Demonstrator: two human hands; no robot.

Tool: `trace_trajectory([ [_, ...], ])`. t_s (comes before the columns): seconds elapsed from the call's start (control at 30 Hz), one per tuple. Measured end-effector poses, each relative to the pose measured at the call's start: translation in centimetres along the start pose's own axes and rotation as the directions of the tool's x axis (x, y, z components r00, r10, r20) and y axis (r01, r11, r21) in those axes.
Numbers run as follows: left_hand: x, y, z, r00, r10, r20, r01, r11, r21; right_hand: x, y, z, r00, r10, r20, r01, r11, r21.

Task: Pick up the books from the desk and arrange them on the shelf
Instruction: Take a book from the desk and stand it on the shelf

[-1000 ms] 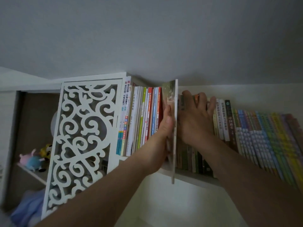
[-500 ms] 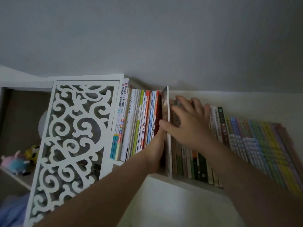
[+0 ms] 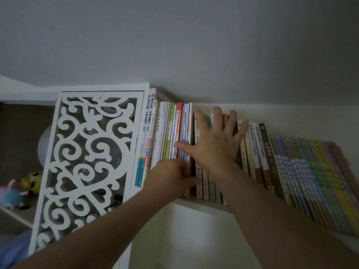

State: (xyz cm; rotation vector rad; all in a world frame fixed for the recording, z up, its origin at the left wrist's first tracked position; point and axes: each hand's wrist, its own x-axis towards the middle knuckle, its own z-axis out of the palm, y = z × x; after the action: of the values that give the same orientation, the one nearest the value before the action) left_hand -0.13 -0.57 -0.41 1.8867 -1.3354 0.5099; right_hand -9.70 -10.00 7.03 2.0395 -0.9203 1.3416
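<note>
White-edged thin book [image 3: 190, 133], jutting out a second ago, now sits flush in the row; right hand [image 3: 215, 144] presses spread fingers on the spines, left hand [image 3: 171, 176] fingers curl at its base, grip unclear.

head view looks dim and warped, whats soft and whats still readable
Head view: dim, flat light with no glare; wide-angle bend tilts the row of books rightward; far-right spines smear into blur; spine print near the lattice panel stays readable; right hand fairly sharp, left hand darker, its fingers hard to make out.

A home room, likely a child's study corner — a white shelf [image 3: 206, 201] packed with schoolbooks [image 3: 258, 152], a carved fretwork panel [image 3: 87, 162], plush toys [image 3: 21, 189].
</note>
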Motion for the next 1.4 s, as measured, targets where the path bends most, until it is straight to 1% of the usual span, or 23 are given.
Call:
trace_trajectory([
  [0.07, 0.5, -0.5, 0.7, 0.996, -0.014, -0.093, 0.018, 0.999, 0.043, 0.0, 0.1, 0.1, 1.000, -0.016, -0.004, 0.016, 1.000, 0.022],
  [0.13, 0.7, -1.1, 1.3, 0.988, 0.012, -0.155, -0.006, 0.999, 0.041, 0.0, 0.7, 0.2, 0.999, -0.045, -0.005, 0.045, 0.998, 0.051],
  [0.23, 0.7, -1.9, 2.0, 0.985, 0.038, -0.169, -0.038, 0.999, 0.006, -0.2, 1.4, 0.3, 0.998, -0.054, -0.013, 0.054, 0.998, 0.014],
  [0.37, 0.5, -2.0, 2.6, 0.982, 0.048, -0.181, -0.041, 0.998, 0.045, 0.1, 0.7, 0.2, 1.000, 0.008, 0.004, -0.008, 1.000, 0.018],
  [0.4, -0.1, -2.2, 3.0, 0.980, 0.069, -0.185, -0.066, 0.998, 0.026, 0.2, 0.5, 0.1, 1.000, 0.022, 0.018, -0.022, 1.000, 0.003],
  [0.47, -2.0, -2.8, 4.2, 0.963, 0.166, -0.210, -0.168, 0.986, 0.012, 0.3, 0.2, -0.3, 0.998, 0.039, 0.055, -0.037, 0.998, -0.041],
  [0.57, -6.1, -3.9, 6.0, 0.950, 0.263, -0.171, -0.262, 0.965, 0.027, 0.3, -0.5, -1.8, 0.983, 0.056, 0.173, -0.051, 0.998, -0.031],
  [0.63, -8.3, -4.4, 6.2, 0.963, 0.250, -0.103, -0.252, 0.968, -0.009, -0.5, -1.1, -2.9, 0.975, 0.005, 0.224, -0.010, 1.000, 0.023],
  [0.67, -9.1, -4.4, 5.9, 0.972, 0.218, -0.085, -0.225, 0.971, -0.076, -1.6, -1.3, -3.4, 0.973, -0.037, 0.229, 0.025, 0.998, 0.056],
  [0.77, -11.3, -3.8, 4.8, 0.978, 0.140, -0.155, -0.182, 0.937, -0.299, -8.9, -0.3, -4.5, 0.942, -0.214, 0.259, 0.180, 0.973, 0.147],
  [0.83, -13.6, -3.0, 5.5, 0.977, 0.144, -0.160, -0.196, 0.900, -0.388, -16.5, 1.8, -4.9, 0.883, -0.346, 0.317, 0.269, 0.927, 0.262],
  [0.87, -15.0, -2.6, 6.4, 0.976, 0.171, -0.132, -0.212, 0.881, -0.422, -20.5, 3.4, -5.1, 0.861, -0.377, 0.342, 0.262, 0.904, 0.336],
  [0.9, -16.5, -2.2, 7.6, 0.975, 0.207, -0.085, -0.223, 0.862, -0.455, -24.5, 5.3, -5.3, 0.854, -0.366, 0.369, 0.217, 0.897, 0.386],
  [0.93, -18.3, -1.7, 9.2, 0.971, 0.240, -0.012, -0.214, 0.840, -0.498, -28.7, 7.5, -5.5, 0.857, -0.302, 0.418, 0.127, 0.909, 0.397],
  [0.97, -20.3, -1.1, 11.0, 0.962, 0.261, 0.081, -0.177, 0.822, -0.542, -32.7, 9.8, -6.0, 0.847, -0.187, 0.497, -0.012, 0.929, 0.371],
  [1.0, -22.4, -0.2, 13.1, 0.942, 0.280, 0.184, -0.127, 0.806, -0.578, -36.8, 12.2, -6.6, 0.803, -0.037, 0.595, -0.186, 0.933, 0.309],
  [1.03, -24.6, 0.8, 15.2, 0.911, 0.295, 0.289, -0.067, 0.795, -0.602, -40.5, 14.5, -7.4, 0.721, 0.113, 0.684, -0.352, 0.910, 0.221],
  [1.07, -27.0, 2.1, 17.5, 0.868, 0.314, 0.384, -0.010, 0.785, -0.619, -44.3, 17.0, -8.2, 0.615, 0.251, 0.747, -0.480, 0.871, 0.103],
  [1.1, -29.4, 3.5, 19.9, 0.819, 0.335, 0.466, 0.035, 0.781, -0.624, -48.0, 19.6, -9.1, 0.509, 0.363, 0.780, -0.562, 0.827, -0.019],
  [1.17, -33.7, 6.8, 24.4, 0.709, 0.384, 0.592, 0.076, 0.793, -0.605, -55.0, 24.9, -10.8, 0.318, 0.528, 0.788, -0.650, 0.726, -0.224],
  [1.27, -39.4, 11.9, 30.8, 0.512, 0.425, 0.747, 0.110, 0.830, -0.547, -64.3, 32.3, -12.8, 0.088, 0.678, 0.729, -0.706, 0.559, -0.435],
  [1.33, -42.5, 14.8, 35.2, 0.415, 0.435, 0.799, 0.071, 0.860, -0.505, -69.5, 36.1, -13.3, -0.047, 0.692, 0.720, -0.736, 0.464, -0.494],
  [1.4, -45.0, 17.5, 39.5, 0.331, 0.397, 0.856, 0.061, 0.896, -0.439, -73.4, 38.7, -13.2, -0.144, 0.667, 0.731, -0.764, 0.394, -0.511],
])
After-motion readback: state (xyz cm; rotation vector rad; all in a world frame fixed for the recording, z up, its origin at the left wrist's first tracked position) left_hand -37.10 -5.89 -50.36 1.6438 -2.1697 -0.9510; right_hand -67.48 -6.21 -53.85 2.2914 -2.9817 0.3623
